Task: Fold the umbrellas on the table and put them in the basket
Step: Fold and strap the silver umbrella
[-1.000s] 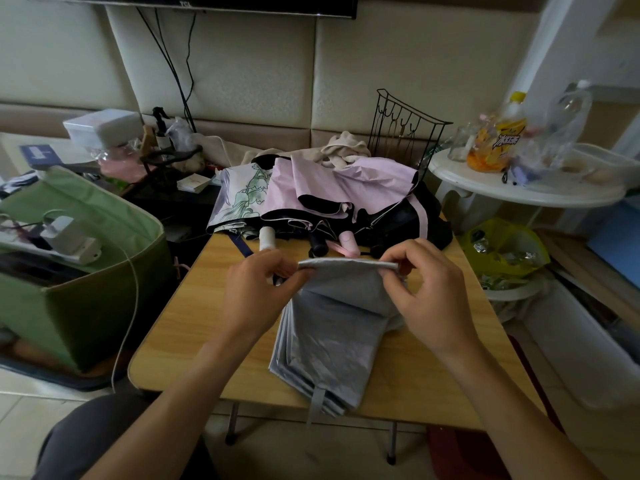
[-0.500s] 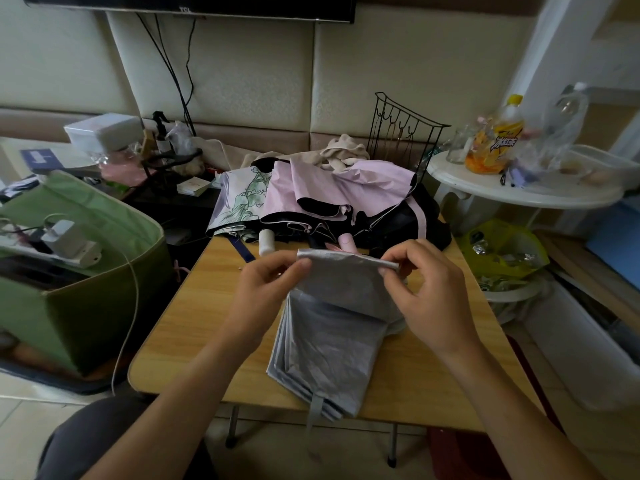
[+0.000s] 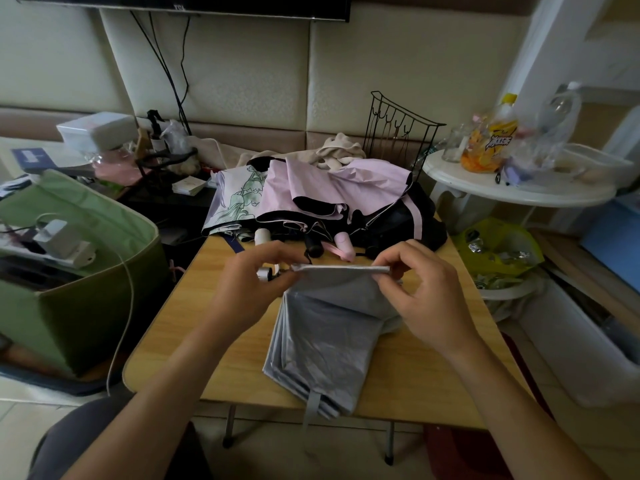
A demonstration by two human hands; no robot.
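Wooden table (image 3: 408, 382) — at its front, the grey umbrella (image 3: 325, 344) is held flat, with its top fold pinched at each end. Left hand (image 3: 249, 292) and right hand (image 3: 426, 303) are both clamped on the fabric. Unfolded umbrellas (image 3: 322, 199) are piled behind; the green basket (image 3: 86, 306) is positioned left of the table.

A lived-in home room: a padded wall (image 3: 225, 71) stands beyond the hands under a mounted TV (image 3: 180, 1). A small wooden table (image 3: 408, 368) lies beneath them, a green basket (image 3: 86, 306) to their left, and a white side table (image 3: 512, 192) with drink bottles (image 3: 491, 140) to their right.
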